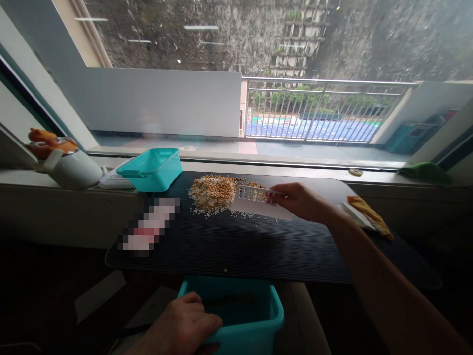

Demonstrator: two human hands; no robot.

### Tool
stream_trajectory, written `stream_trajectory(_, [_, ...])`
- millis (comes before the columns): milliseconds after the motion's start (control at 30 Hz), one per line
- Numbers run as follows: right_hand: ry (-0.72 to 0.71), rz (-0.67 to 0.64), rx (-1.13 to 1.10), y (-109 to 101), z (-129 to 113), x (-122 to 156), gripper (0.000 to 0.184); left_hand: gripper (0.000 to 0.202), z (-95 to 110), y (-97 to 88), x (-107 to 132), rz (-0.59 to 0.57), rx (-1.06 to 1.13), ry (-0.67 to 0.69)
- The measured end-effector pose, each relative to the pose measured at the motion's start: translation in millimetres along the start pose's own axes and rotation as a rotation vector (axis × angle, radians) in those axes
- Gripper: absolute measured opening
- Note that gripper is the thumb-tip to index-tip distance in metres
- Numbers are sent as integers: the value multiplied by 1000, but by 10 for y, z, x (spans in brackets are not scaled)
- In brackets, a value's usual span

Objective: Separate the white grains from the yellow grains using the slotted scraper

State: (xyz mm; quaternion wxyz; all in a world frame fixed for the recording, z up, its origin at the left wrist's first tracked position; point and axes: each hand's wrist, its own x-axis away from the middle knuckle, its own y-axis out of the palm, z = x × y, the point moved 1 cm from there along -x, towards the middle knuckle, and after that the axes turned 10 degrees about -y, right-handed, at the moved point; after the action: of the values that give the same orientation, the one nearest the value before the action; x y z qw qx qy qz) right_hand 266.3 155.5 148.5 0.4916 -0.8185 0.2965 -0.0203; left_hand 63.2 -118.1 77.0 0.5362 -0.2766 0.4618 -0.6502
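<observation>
White enamel or ceramic, I cannot tell which, makes up the mug at the far left, an orange figure on top. Right of it, a turquoise box stands at the far left corner of the dark surface, with a blurred pinkish item nearer. At the near side, the left hand has its fingers curled over the left rim of a turquoise tub, below the near edge. Above lies a heap of white grains and tan beans. Its right edge meets the left end of a slotted white sheet, whose long axis runs left to right. The right hand pinches that sheet's far right part, fingers closed; the heap lies left of them, and this hand is nearer it. Folded cloths rest at right.
</observation>
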Motion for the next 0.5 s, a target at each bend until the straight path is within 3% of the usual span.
stream_trajectory(133, [-12, 4, 12, -54, -52, 74, 34, 16, 27, -11, 2, 34, -20, -3])
stream_trajectory(333, [-23, -7, 25, 26, -79, 106, 34, 19, 50, -46, 10, 68, -34, 12])
stream_trajectory(500, [15, -57, -4, 51, -207, 433, 34, 18, 43, -40, 7, 41, -28, 7])
